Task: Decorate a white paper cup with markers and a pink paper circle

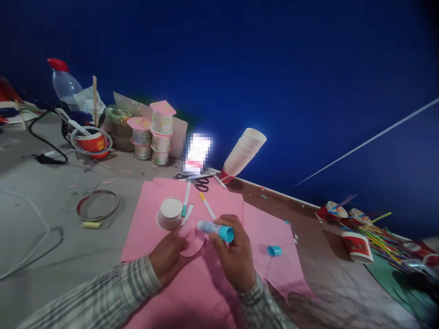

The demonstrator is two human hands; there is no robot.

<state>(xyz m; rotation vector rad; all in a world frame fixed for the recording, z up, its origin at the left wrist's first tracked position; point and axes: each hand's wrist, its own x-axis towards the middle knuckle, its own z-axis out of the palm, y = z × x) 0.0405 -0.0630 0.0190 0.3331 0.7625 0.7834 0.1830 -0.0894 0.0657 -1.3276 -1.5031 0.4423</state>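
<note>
My left hand pinches a small pink paper piece by its left edge, above pink sheets. In my right hand is a glue stick with a blue base, its tip at the paper's upper right edge. An upturned white paper cup stands just beyond my left hand. Markers lie past the hands, one with an orange cap and one with a green cap. The blue glue cap rests on the pink sheet at the right.
Black-handled scissors lie near the wall, beside a leaning stack of cups and a blurred bright screen. Decorated cup towers, a tape ring and a red cup are at left. Colourful sticks and cups are at right.
</note>
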